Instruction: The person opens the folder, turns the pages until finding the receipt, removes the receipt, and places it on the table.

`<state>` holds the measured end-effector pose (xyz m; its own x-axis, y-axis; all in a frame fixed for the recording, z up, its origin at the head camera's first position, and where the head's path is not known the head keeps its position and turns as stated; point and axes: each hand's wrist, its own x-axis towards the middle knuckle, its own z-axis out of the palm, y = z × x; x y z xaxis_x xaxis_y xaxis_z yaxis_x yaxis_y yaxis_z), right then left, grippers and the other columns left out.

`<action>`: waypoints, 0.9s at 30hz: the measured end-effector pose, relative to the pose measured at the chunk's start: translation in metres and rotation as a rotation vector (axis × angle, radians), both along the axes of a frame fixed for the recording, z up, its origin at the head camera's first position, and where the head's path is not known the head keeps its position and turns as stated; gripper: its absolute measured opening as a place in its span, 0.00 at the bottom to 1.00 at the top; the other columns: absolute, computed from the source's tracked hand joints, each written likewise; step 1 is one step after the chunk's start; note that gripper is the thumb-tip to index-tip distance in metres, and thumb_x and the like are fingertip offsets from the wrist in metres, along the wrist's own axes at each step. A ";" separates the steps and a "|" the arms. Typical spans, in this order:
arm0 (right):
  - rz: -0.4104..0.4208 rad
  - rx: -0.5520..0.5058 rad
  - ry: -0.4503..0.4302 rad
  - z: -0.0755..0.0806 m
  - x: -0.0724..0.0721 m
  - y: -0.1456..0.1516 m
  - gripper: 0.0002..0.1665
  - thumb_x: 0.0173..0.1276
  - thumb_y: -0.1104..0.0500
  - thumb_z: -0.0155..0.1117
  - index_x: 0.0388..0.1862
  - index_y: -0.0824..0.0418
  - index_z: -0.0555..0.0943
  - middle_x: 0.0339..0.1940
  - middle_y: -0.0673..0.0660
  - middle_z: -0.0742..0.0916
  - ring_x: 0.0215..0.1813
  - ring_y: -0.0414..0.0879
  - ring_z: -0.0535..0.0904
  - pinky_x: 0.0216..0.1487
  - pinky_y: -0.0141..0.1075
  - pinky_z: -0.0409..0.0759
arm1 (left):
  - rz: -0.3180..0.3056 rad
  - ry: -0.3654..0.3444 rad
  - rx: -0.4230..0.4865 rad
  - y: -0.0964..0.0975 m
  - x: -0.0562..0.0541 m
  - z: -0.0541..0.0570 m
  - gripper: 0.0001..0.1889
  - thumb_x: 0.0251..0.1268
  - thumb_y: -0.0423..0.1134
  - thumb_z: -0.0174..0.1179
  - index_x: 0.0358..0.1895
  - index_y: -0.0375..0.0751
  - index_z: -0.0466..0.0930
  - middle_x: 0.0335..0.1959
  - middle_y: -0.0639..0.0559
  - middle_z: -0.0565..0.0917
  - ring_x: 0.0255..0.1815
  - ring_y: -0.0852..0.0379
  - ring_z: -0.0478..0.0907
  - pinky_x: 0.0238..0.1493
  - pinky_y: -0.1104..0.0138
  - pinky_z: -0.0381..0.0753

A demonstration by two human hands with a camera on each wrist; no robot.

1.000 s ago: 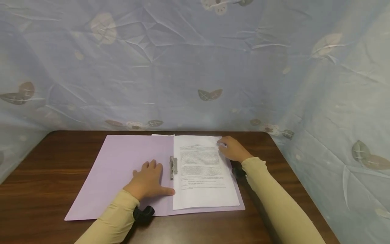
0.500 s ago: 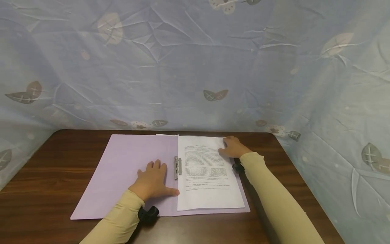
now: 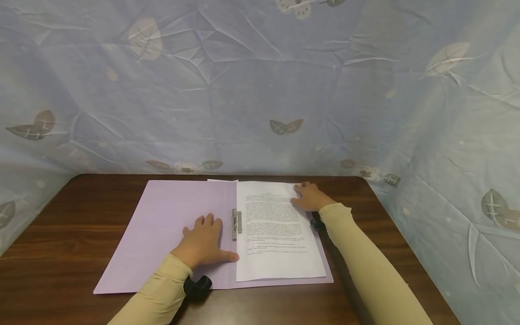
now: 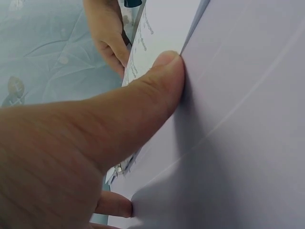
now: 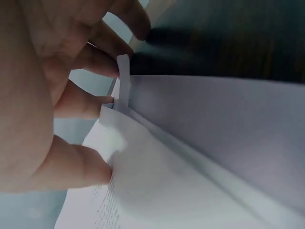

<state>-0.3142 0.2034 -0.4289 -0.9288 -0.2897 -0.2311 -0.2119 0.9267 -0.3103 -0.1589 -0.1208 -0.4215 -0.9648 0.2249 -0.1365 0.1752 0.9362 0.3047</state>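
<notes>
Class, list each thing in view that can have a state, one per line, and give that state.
Lilac folder: open, lying flat.
Pages: printed side up, on the folder's right half.
Metal clip: too small to tell whether open or closed.
Left hand: fingers spread, on the folder's left half.
Right hand: at the pages' upper right corner, thumb on the paper.
Backdrop cloth: hanging, creased.
</notes>
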 end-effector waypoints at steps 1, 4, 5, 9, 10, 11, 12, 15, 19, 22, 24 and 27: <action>0.002 0.015 0.013 0.000 0.000 -0.001 0.41 0.77 0.47 0.57 0.81 0.66 0.62 0.80 0.74 0.61 0.81 0.69 0.54 0.76 0.64 0.60 | 0.000 0.004 0.000 0.000 0.000 0.000 0.64 0.40 0.75 0.74 0.72 0.25 0.68 0.74 0.21 0.63 0.74 0.21 0.59 0.60 0.20 0.60; 0.059 0.112 0.110 -0.002 -0.002 -0.003 0.34 0.78 0.50 0.55 0.76 0.66 0.71 0.73 0.73 0.71 0.73 0.68 0.64 0.73 0.61 0.65 | -0.001 0.014 -0.004 -0.001 0.000 0.000 0.63 0.40 0.75 0.74 0.71 0.26 0.68 0.73 0.21 0.64 0.74 0.21 0.60 0.60 0.20 0.60; 0.081 0.149 0.151 -0.003 -0.002 -0.003 0.30 0.78 0.51 0.56 0.72 0.66 0.75 0.68 0.72 0.74 0.69 0.66 0.67 0.71 0.59 0.67 | -0.001 0.015 -0.003 -0.001 0.000 0.000 0.63 0.40 0.75 0.74 0.71 0.26 0.68 0.73 0.21 0.64 0.74 0.21 0.60 0.60 0.20 0.60; 0.154 0.248 0.289 -0.004 -0.005 -0.007 0.17 0.77 0.58 0.58 0.55 0.65 0.86 0.51 0.67 0.83 0.51 0.60 0.75 0.60 0.55 0.73 | -0.001 0.014 0.000 -0.001 0.001 -0.001 0.64 0.40 0.74 0.74 0.71 0.25 0.68 0.73 0.20 0.63 0.73 0.20 0.60 0.60 0.20 0.59; 0.152 0.247 0.294 -0.004 -0.005 -0.009 0.15 0.76 0.59 0.59 0.52 0.64 0.87 0.49 0.66 0.85 0.48 0.59 0.76 0.58 0.54 0.74 | -0.001 0.014 0.002 -0.001 0.001 -0.001 0.64 0.40 0.74 0.74 0.71 0.25 0.68 0.73 0.20 0.64 0.73 0.20 0.60 0.60 0.20 0.59; 0.147 0.239 0.297 -0.004 -0.005 -0.009 0.14 0.76 0.60 0.60 0.52 0.65 0.87 0.48 0.65 0.86 0.47 0.59 0.77 0.57 0.54 0.75 | -0.001 0.014 0.003 -0.001 0.002 -0.001 0.64 0.40 0.74 0.74 0.71 0.25 0.68 0.73 0.21 0.64 0.73 0.20 0.60 0.60 0.20 0.59; 0.137 0.225 0.293 -0.004 -0.006 -0.010 0.14 0.75 0.61 0.60 0.52 0.65 0.88 0.48 0.65 0.88 0.47 0.59 0.78 0.56 0.54 0.76 | -0.001 0.015 0.005 -0.001 0.002 -0.001 0.63 0.40 0.74 0.75 0.71 0.25 0.68 0.73 0.21 0.64 0.73 0.20 0.60 0.60 0.20 0.60; 0.073 0.151 0.255 -0.004 -0.008 -0.011 0.16 0.74 0.62 0.61 0.57 0.65 0.86 0.51 0.64 0.89 0.51 0.61 0.79 0.59 0.56 0.75 | 0.000 0.023 0.003 0.000 0.002 -0.001 0.63 0.40 0.74 0.75 0.70 0.25 0.69 0.72 0.21 0.65 0.72 0.21 0.61 0.59 0.20 0.60; -0.046 0.016 0.209 -0.004 -0.010 -0.009 0.26 0.72 0.64 0.61 0.68 0.67 0.77 0.55 0.65 0.87 0.59 0.64 0.79 0.64 0.59 0.74 | 0.001 0.030 0.003 0.000 0.003 0.001 0.62 0.40 0.74 0.75 0.70 0.25 0.69 0.72 0.21 0.65 0.72 0.21 0.62 0.59 0.20 0.60; -0.125 -0.059 0.186 -0.002 -0.011 -0.008 0.30 0.70 0.64 0.60 0.70 0.69 0.71 0.56 0.68 0.86 0.60 0.65 0.80 0.67 0.62 0.70 | 0.001 0.029 0.001 0.000 0.003 0.001 0.63 0.40 0.74 0.75 0.70 0.25 0.69 0.73 0.21 0.65 0.73 0.21 0.61 0.59 0.20 0.60; -0.159 -0.099 0.179 0.000 -0.011 -0.007 0.32 0.70 0.61 0.61 0.70 0.72 0.71 0.59 0.70 0.85 0.62 0.66 0.79 0.70 0.64 0.65 | 0.000 0.029 -0.003 0.000 0.002 0.001 0.63 0.40 0.74 0.74 0.71 0.26 0.69 0.73 0.21 0.65 0.73 0.21 0.61 0.60 0.20 0.60; -0.206 -0.169 0.152 0.000 -0.012 -0.006 0.30 0.71 0.55 0.64 0.65 0.72 0.76 0.59 0.69 0.85 0.59 0.64 0.80 0.68 0.61 0.68 | 0.002 0.031 -0.004 0.000 0.003 -0.001 0.63 0.39 0.74 0.75 0.71 0.26 0.69 0.72 0.22 0.65 0.73 0.21 0.61 0.59 0.20 0.60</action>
<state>-0.3261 0.1978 -0.4290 -0.9922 -0.1142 -0.0499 -0.0805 0.8931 -0.4425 -0.1563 -0.1208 -0.4223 -0.9690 0.2224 -0.1075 0.1824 0.9377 0.2957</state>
